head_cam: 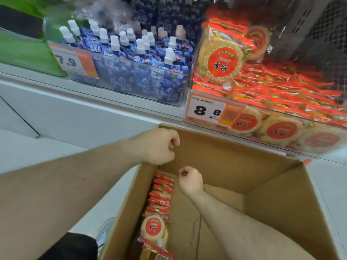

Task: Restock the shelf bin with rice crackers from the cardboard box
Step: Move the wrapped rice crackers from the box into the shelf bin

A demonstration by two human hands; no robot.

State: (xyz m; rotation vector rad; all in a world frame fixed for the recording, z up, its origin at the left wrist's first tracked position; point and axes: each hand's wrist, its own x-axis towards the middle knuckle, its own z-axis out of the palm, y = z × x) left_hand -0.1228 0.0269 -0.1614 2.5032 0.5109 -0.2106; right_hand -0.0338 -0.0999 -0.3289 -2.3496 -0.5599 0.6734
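Head view looks down over an open cardboard box (234, 166) standing just below a white shelf edge (93, 94). The person's left hand (159, 146) sits at the box's far left corner, fingers curled over the rim and gripping the cardboard. Their right hand (190, 180) hangs inside the box, fingers curled into a loose fist with nothing in it, just beside the top of a row of rice cracker packs (161, 196) that stands on edge along the box's left wall. More packs lie at the near end of that row (154, 231).

Up on the shelf, a clear shelf bin (210, 126) to the right is heaped with the same red rice cracker packs (281, 94), one propped upright (221, 61) at its front left. A price tag (208, 109) reading 8.8 is fixed to the bin's front. To its left another clear bin holds blue spouted pouches (131, 53) with white caps, tagged 7.9 (71, 61).
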